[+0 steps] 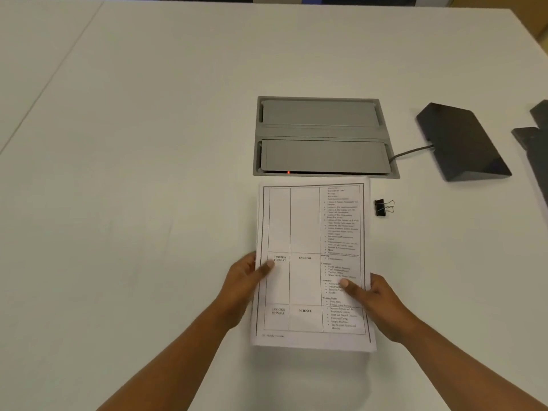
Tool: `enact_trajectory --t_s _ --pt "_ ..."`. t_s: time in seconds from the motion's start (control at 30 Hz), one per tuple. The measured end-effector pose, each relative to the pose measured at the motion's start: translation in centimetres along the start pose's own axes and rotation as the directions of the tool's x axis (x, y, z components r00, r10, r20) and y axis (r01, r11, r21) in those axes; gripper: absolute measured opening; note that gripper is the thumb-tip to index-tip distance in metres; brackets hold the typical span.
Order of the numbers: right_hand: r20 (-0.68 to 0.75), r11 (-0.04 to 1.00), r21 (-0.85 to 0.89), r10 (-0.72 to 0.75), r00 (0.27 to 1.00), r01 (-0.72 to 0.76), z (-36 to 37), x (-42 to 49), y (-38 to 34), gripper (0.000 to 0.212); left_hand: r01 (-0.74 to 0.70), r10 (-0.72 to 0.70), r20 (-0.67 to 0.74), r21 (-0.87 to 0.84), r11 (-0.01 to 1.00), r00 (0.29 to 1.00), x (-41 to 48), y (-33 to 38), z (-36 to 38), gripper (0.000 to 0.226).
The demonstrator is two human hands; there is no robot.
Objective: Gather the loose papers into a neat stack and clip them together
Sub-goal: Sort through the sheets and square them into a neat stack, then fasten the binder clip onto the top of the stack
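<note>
Pinched by both long edges above a white tabletop (148, 173): the papers (308, 232), printed timetable page uppermost, edges looking nearly flush. On the left edge, the left hand (241, 286), thumb pressed on the top sheet and fingers curled out of sight beneath. On the right edge, the right hand (382, 307) in the same clamp, thumb on top, fingers hidden below. Gripped from both sides, most likely, to square the sheets and stop them sliding apart before clipping. Soft shadow under the near edge, hinting at that end lifted slightly; impossible to tell whether the far edge touches the surface. Just beside the upper right corner of the papers, apart from them and untouched: a black binder clip (382, 207) with wire handles, lying within easy reach of the right hand, not yet put to use. Directly beyond the papers, set flush into the tabletop, a grey cable hatch (323, 137) with two closed flaps and a small red light (288, 172) at its near lip. From its right side, a grey cable (412, 151) to a black wedge-shaped device (462, 140). More dark flat objects (536, 149) cut off at the right edge. Along the far side, only blurred strips of blue and dark furniture.
</note>
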State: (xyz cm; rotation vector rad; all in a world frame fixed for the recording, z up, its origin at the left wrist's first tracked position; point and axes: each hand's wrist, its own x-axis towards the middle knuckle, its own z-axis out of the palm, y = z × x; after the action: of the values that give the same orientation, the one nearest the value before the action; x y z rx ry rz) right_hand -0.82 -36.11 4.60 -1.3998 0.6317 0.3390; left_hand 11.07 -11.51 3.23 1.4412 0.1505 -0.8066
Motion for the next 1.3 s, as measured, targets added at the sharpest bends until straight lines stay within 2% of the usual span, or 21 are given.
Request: enact_trajectory --t_s 0.1,0.23,0.5,0.6,0.7,0.83,0.9,0.93,1.0,1.07,1.17,1.3 --pt "0.063 0.998 0.006 0.055 0.996 -0.056 -0.1 0.3 0.1 0.032 -0.052 0.036 -0.111 -0.148 0.988 0.993 2.3 1.9 -0.2 0.038" --pt "0.117 0.994 -0.039 0.104 0.988 -0.1 -0.2 1.4 0.3 0.034 -0.125 0.108 -0.166 -0.093 0.988 0.98 4.4 4.0 0.5 0.026" --pt "0.165 0.97 -0.2 0.174 0.971 -0.14 -1.8 3.5 -1.1 0.034 -0.217 0.208 -0.207 -0.017 0.976 0.956 7.2 4.6 1.4 0.029" --pt "-0.053 0.952 -0.242 0.181 0.982 -0.189 -3.5 4.9 -2.2 0.028 -0.22 0.214 -0.22 -0.005 0.975 0.952 8.1 4.4 0.9 0.026" --pt "-0.322 0.952 -0.269 0.053 0.945 -0.145 -6.1 7.1 -4.2 0.018 -0.223 0.215 -0.228 -0.009 0.975 0.95 9.3 3.9 0.4 0.026" --pt "-0.64 0.943 -0.322 -0.157 0.752 -0.077 -9.2 10.2 -8.2 0.017 -0.225 0.214 -0.24 -0.02 0.974 0.947 10.7 3.1 0.0 0.024" --pt "-0.7 0.927 -0.344 -0.145 0.699 -0.152 -10.3 11.8 -9.5 0.03 -0.228 0.215 -0.233 -0.029 0.973 0.948 11.1 2.7 0.0 0.023" --pt "-0.702 0.917 -0.336 -0.091 0.706 -0.216 -10.6 12.5 -9.9 0.034 -0.225 0.212 -0.231 -0.031 0.974 0.949 11.2 2.6 0.0 0.023" --pt "-0.665 0.9 -0.312 0.022 0.746 -0.305 -10.8 13.3 -10.5 0.027 -0.215 0.201 -0.231 -0.035 0.976 0.952 11.5 2.6 0.1 0.023" --pt "-0.648 0.878 -0.347 0.029 0.761 -0.329 -10.9 13.8 -10.6 0.017 -0.207 0.193 -0.233 -0.036 0.978 0.953 11.8 2.5 0.1 0.022" --pt "-0.611 0.877 -0.395 -0.03 0.791 -0.272 -10.6 13.5 -11.1 0.013 -0.207 0.191 -0.231 -0.046 0.977 0.954 11.8 2.4 0.1 0.022" --pt "-0.467 0.898 -0.402 -0.034 0.883 -0.178 -8.5 12.6 -12.4 0.015 -0.209 0.19 -0.221 -0.063 0.976 0.957 11.9 2.1 -0.1 0.025"
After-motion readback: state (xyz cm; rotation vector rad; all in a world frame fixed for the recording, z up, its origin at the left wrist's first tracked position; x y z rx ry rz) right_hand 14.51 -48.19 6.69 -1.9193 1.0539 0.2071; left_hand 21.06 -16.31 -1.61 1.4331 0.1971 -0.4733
